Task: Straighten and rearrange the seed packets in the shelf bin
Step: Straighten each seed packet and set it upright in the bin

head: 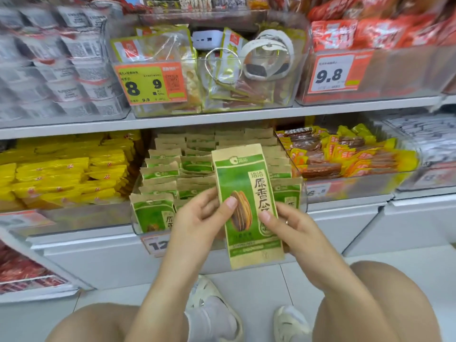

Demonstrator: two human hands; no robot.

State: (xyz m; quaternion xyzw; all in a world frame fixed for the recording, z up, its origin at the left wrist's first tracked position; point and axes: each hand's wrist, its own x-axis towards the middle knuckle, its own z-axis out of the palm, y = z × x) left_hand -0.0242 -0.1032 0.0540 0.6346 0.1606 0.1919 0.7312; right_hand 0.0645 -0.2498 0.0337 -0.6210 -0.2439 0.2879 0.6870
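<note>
the person held one seed packet (246,206) upright in front of the shelf bin (303,193), its long axis near vertical and tipped slightly left at the top. the left hand (197,218) pinched its left edge, the right hand (288,225) its right edge. the bin's standing packets (172,174) lay just behind, so reinsertion likely meant moving forward and down.

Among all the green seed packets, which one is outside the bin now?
The seed packet held by the left hand and right hand in front of the bin; the others stand inside in rows.
</note>
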